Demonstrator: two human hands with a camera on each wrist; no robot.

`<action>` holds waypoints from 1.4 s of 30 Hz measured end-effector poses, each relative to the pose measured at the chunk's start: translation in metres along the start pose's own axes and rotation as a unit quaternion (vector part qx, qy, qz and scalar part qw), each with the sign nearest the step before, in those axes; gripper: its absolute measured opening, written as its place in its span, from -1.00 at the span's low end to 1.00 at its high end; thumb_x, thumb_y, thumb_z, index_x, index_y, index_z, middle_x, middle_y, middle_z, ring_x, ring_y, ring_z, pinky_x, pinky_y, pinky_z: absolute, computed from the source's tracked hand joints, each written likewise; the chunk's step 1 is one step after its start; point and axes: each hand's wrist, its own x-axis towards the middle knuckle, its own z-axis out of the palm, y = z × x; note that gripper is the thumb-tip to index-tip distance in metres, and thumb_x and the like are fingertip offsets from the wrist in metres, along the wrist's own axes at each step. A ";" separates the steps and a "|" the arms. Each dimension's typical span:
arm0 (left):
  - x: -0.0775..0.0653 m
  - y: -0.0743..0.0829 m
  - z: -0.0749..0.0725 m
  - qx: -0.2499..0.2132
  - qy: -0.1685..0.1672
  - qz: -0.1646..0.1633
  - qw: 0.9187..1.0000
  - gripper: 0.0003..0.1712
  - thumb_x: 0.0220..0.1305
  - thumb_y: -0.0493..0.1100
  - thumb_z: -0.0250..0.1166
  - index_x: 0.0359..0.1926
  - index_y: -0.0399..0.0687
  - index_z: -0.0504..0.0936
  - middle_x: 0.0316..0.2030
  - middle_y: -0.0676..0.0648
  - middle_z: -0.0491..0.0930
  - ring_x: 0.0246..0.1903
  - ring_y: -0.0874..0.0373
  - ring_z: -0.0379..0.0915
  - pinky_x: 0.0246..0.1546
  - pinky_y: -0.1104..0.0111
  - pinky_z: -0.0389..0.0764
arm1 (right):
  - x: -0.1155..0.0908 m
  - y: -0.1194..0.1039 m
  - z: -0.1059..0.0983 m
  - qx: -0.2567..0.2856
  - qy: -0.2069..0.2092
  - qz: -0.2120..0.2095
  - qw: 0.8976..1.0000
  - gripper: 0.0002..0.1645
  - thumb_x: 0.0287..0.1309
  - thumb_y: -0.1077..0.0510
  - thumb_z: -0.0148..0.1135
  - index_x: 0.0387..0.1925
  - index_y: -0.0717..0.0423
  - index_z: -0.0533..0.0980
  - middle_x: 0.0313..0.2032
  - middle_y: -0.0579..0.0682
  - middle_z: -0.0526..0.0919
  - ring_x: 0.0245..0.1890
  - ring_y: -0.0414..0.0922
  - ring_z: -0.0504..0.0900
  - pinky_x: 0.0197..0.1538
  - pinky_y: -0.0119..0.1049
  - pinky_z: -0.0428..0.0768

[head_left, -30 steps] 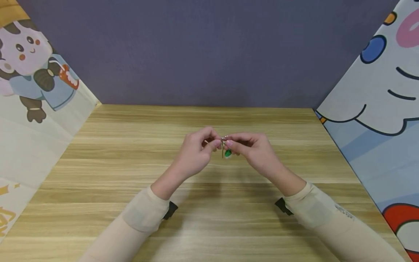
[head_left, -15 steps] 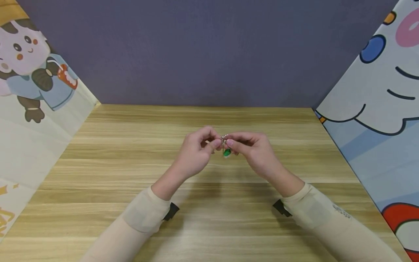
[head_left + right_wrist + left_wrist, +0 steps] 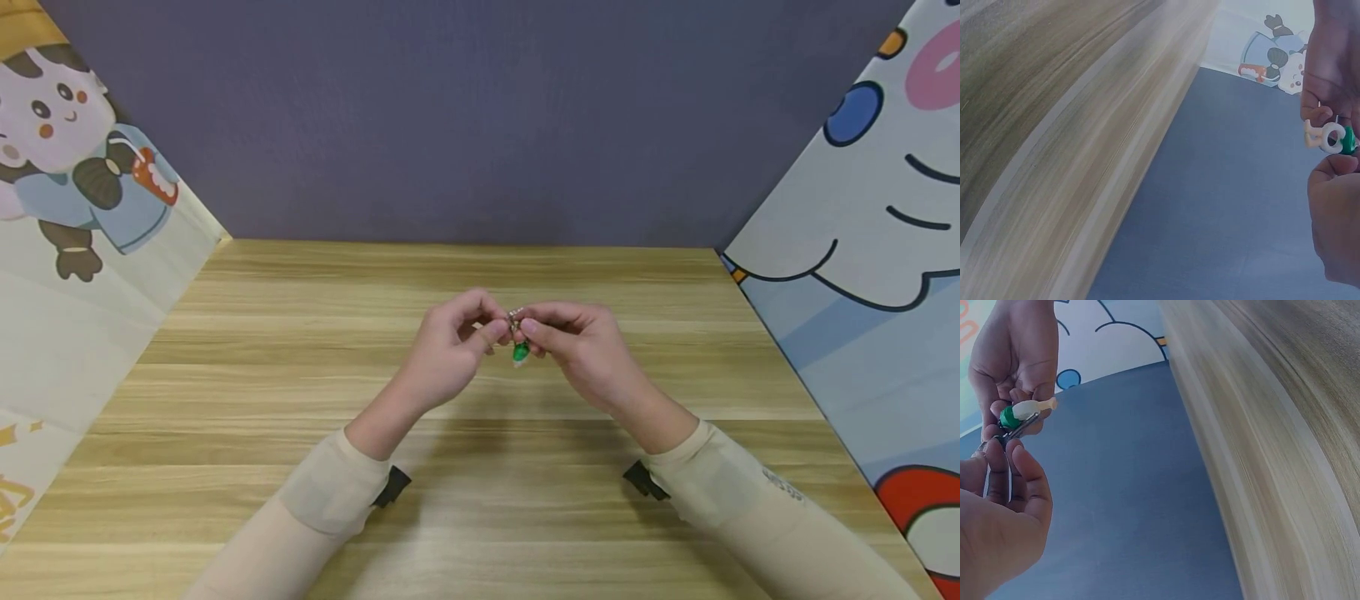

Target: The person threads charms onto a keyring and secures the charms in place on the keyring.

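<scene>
Between my two hands, above the table, is a keychain with a small green-and-white figurine charm (image 3: 521,353) hanging below the fingertips. A short silvery chain (image 3: 515,312) shows at the top of the fingers. My left hand (image 3: 448,350) pinches the metal part of the keychain between thumb and fingers. With its thumb and index finger, my right hand (image 3: 592,346) pinches it close to the charm. The left wrist view shows a thin metal piece (image 3: 1021,427) beside the figurine's pale end. In the right wrist view the figurine (image 3: 1333,137) has a white ring-like middle. Fingertips hide the join.
Beneath the hands lies a wood-grain table (image 3: 300,417). A plain blue-purple panel (image 3: 480,125) rises behind it. Cartoon-printed panels stand on the left (image 3: 67,150) and right (image 3: 847,250). A black strap piece (image 3: 392,487) sits at the left cuff, another (image 3: 645,480) at the right.
The hands stay nearly in place. The figurine has turned and hangs slightly differently, and the thin metal piece that dangled below the fingers no longer shows in the head view.
</scene>
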 end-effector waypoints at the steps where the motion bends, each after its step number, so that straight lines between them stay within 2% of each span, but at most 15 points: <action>1: 0.000 0.000 0.000 -0.003 0.000 0.000 1.000 -0.91 0.54 -0.32 0.25 -0.20 -0.17 0.64 -0.23 -0.14 0.70 -0.24 0.05 0.67 -0.18 0.20 0.74 | 0.000 0.000 0.000 0.002 -0.001 0.000 1.000 -0.57 0.44 0.46 0.18 -0.21 -0.09 0.80 -0.31 -0.16 0.83 -0.28 -0.27 0.70 -0.20 -0.45 0.63; 5: 0.000 0.001 0.001 -0.019 -0.001 0.005 1.000 -0.91 0.54 -0.33 0.24 -0.19 -0.21 0.64 -0.21 -0.17 0.70 -0.27 0.10 0.64 -0.16 0.02 0.76 | -0.001 -0.001 0.001 0.015 -0.009 -0.005 1.000 -0.60 0.45 0.44 0.19 -0.20 -0.07 0.80 -0.32 -0.15 0.82 -0.29 -0.26 0.69 -0.21 -0.46 0.62; 8: 0.000 0.001 0.001 -0.032 -0.002 0.006 0.999 -0.92 0.53 -0.35 0.23 -0.18 -0.24 0.63 -0.21 -0.19 0.69 -0.29 0.11 0.62 -0.16 -0.04 0.77 | -0.001 -0.001 0.001 0.020 -0.012 -0.007 1.000 -0.62 0.45 0.42 0.21 -0.20 -0.07 0.81 -0.32 -0.16 0.82 -0.30 -0.26 0.68 -0.22 -0.47 0.62; 16: 0.000 -0.001 0.000 -0.072 -0.003 0.007 0.997 -0.94 0.52 -0.38 0.23 -0.17 -0.29 0.62 -0.19 -0.25 0.70 -0.21 -0.04 0.65 -0.22 0.21 0.76 | -0.002 -0.002 0.000 0.038 0.001 -0.002 0.999 -0.65 0.48 0.38 0.21 -0.20 -0.07 0.80 -0.30 -0.17 0.82 -0.37 -0.28 0.63 -0.24 -0.47 0.62; 21: 0.000 -0.002 0.001 -0.064 -0.002 0.006 0.998 -0.94 0.52 -0.36 0.24 -0.16 -0.27 0.64 -0.19 -0.23 0.70 -0.21 0.01 0.65 -0.24 0.30 0.72 | -0.003 -0.002 -0.001 0.038 -0.001 -0.002 0.999 -0.68 0.47 0.36 0.23 -0.18 -0.06 0.80 -0.30 -0.17 0.83 -0.36 -0.27 0.64 -0.23 -0.47 0.63; 25: 0.000 -0.002 0.001 -0.058 -0.006 0.004 0.998 -0.93 0.54 -0.32 0.25 -0.13 -0.24 0.66 -0.17 -0.18 0.67 -0.15 -0.11 0.62 -0.24 0.36 0.68 | -0.002 -0.001 -0.001 0.039 -0.004 -0.009 0.999 -0.66 0.47 0.37 0.23 -0.19 -0.07 0.81 -0.30 -0.17 0.82 -0.36 -0.27 0.64 -0.23 -0.47 0.63; 29: -0.001 -0.003 0.000 -0.053 -0.019 0.002 0.998 -0.90 0.58 -0.25 0.23 -0.08 -0.19 0.65 -0.09 -0.13 0.63 -0.05 -0.02 0.56 -0.14 0.25 0.72 | -0.003 -0.003 -0.002 0.030 -0.001 -0.012 0.999 -0.66 0.47 0.37 0.23 -0.19 -0.08 0.81 -0.31 -0.18 0.82 -0.36 -0.27 0.63 -0.22 -0.46 0.64; 34: -0.001 -0.005 0.000 -0.056 -0.057 -0.001 0.997 -0.86 0.61 -0.22 0.20 0.04 -0.19 0.58 0.15 -0.14 0.57 0.17 0.04 0.54 0.16 -0.02 0.72 | -0.003 -0.005 -0.003 0.017 0.008 -0.007 1.000 -0.68 0.48 0.35 0.23 -0.18 -0.07 0.80 -0.31 -0.17 0.81 -0.35 -0.27 0.63 -0.19 -0.45 0.64; 38: 0.000 -0.007 0.002 -0.062 -0.084 -0.016 0.994 -0.74 0.58 -0.22 0.24 0.18 -0.18 0.49 0.25 -0.15 0.56 0.23 -0.02 0.56 0.22 0.06 0.71 | -0.003 -0.005 -0.003 0.019 0.013 -0.003 1.000 -0.67 0.46 0.37 0.25 -0.18 -0.08 0.81 -0.27 -0.18 0.82 -0.35 -0.26 0.63 -0.18 -0.45 0.65; 42: 0.000 -0.008 0.002 -0.058 -0.080 -0.013 0.995 -0.67 0.54 -0.24 0.29 0.22 -0.17 0.49 0.22 -0.17 0.63 0.13 -0.01 0.61 0.10 0.17 0.76 | -0.003 -0.004 -0.003 0.018 0.013 -0.003 1.000 -0.68 0.43 0.37 0.28 -0.18 -0.09 0.82 -0.24 -0.18 0.84 -0.32 -0.25 0.66 -0.17 -0.44 0.67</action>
